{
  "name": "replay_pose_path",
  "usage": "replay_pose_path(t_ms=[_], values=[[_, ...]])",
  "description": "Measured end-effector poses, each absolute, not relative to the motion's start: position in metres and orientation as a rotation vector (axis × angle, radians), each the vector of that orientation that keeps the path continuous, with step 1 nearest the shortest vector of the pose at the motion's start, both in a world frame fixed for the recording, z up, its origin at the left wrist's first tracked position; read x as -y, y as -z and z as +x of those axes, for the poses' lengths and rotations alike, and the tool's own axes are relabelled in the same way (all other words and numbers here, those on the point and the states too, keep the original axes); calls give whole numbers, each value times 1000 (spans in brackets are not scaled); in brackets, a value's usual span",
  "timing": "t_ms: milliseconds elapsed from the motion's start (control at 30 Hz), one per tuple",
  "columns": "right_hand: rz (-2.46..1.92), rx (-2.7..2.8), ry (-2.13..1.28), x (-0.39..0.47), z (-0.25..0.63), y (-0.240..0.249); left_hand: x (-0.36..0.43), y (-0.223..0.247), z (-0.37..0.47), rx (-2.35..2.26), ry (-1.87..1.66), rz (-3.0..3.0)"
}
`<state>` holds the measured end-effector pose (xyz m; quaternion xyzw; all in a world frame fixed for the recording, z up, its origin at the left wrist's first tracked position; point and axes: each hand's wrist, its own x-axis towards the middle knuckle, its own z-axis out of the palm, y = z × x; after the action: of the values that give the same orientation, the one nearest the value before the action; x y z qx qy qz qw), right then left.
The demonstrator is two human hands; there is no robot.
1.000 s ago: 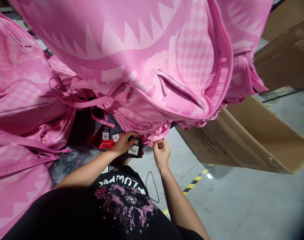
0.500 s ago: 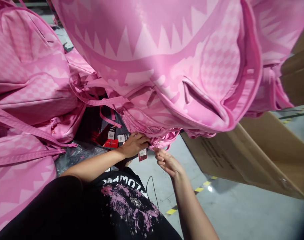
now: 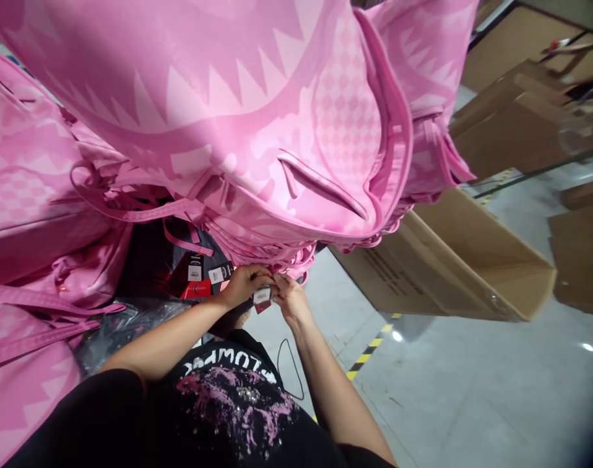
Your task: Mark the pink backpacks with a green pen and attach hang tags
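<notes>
A large pink backpack with a toothy print and a checkered side panel fills the upper middle of the head view. Below its bundle of pink straps, my two hands meet. My left hand is closed in a pinch at the top of a red-and-white hang tag. Fingertips of my right hand are pinched together just beside it, at the tag's thin string, which is mostly hidden. More hang tags, black and red with white labels, lie left of my left hand.
More pink backpacks are piled on the left, with clear plastic wrapping below them. An open cardboard box stands on the grey floor at right. Other cardboard lies behind it, and yellow-black tape marks the floor.
My right hand has come in against my left, closing the gap between them at the tag. The whole view has shifted, so the backpacks and box appear farther left.
</notes>
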<state>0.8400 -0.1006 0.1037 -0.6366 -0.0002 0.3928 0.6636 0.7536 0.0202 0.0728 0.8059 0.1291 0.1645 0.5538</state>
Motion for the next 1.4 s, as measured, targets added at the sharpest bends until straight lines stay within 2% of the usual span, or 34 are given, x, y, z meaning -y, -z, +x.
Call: replay_pose_path(t_ms=[400,900,1400], values=[[-1764,254,-507,96,829,-93,-19,-84,743,-451,-207,1969],[-1821,444,-422,97,823,-83,-23,-93,751,-572,49,2251],[-1831,337,-347,98,818,-83,-11,-88,745,-656,-24,2152]])
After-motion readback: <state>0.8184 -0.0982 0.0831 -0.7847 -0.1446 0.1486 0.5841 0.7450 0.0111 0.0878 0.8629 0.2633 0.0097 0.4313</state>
